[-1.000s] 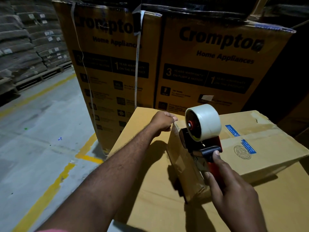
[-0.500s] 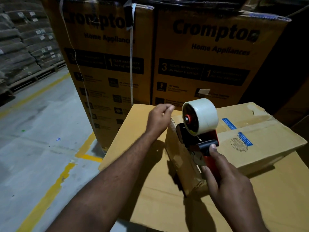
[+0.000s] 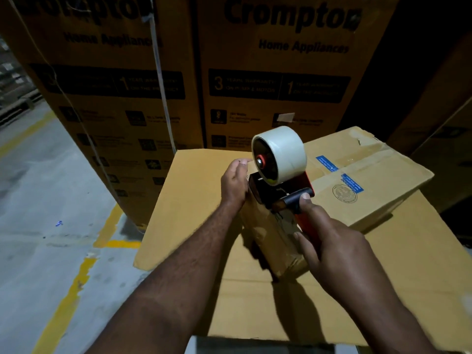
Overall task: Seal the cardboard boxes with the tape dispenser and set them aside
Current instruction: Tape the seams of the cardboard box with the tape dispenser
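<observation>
Red tape dispenser (image 3: 279, 159) sits gripped in right hand (image 3: 339, 254).

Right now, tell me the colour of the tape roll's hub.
The hub is red; head view.

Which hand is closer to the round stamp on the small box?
Right. The right hand grips the tape dispenser handle, just left of the round stamp. The left hand is farther off, at the box's left end, beyond the dispenser.
</observation>
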The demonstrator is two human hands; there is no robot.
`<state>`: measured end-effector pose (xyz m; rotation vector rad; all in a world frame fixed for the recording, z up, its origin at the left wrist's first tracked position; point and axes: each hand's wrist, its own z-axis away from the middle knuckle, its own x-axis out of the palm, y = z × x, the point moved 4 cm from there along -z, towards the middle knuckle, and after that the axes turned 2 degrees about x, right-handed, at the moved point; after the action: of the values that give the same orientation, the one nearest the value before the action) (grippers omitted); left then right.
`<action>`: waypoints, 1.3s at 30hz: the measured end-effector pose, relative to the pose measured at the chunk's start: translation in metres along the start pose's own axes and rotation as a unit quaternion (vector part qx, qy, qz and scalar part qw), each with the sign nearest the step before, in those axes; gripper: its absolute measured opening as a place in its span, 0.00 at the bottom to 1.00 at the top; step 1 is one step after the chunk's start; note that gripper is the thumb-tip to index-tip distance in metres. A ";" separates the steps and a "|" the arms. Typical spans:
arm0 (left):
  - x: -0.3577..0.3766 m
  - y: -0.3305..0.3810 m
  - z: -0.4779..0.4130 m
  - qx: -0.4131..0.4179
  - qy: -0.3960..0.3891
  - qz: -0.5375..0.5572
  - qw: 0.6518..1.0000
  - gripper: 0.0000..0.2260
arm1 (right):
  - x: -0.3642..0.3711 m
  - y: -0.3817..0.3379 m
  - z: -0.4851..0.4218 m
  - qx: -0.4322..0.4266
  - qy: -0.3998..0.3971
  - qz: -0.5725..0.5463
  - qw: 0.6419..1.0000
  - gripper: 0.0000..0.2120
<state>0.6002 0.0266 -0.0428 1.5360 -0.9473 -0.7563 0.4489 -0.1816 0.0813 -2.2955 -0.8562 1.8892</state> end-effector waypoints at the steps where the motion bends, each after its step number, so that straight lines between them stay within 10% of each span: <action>1: 0.000 0.000 0.000 0.002 -0.002 0.004 1.000 0.10 | -0.003 -0.005 -0.002 0.011 -0.020 0.006 1.000 0.34; 15: -0.009 -0.030 -0.024 -0.060 -0.071 -0.046 0.995 0.04 | -0.025 -0.033 0.037 0.043 -0.090 0.088 0.991 0.36; 22: -0.021 0.060 0.008 0.065 -0.080 -0.461 0.881 0.35 | -0.024 -0.028 0.045 0.041 -0.074 0.096 0.992 0.35; 32: -0.002 0.032 0.031 -0.010 -0.176 -0.215 0.960 0.30 | -0.021 -0.014 0.051 0.008 -0.052 0.027 0.998 0.32; 39: 0.019 0.080 0.055 0.121 -0.242 -0.462 0.844 0.23 | -0.042 0.002 0.079 0.021 -0.063 0.023 0.998 0.33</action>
<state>0.5483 -0.0209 0.0271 2.0883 -0.6109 -1.8359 0.3731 -0.2259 0.0978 -2.2119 -0.7726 2.0684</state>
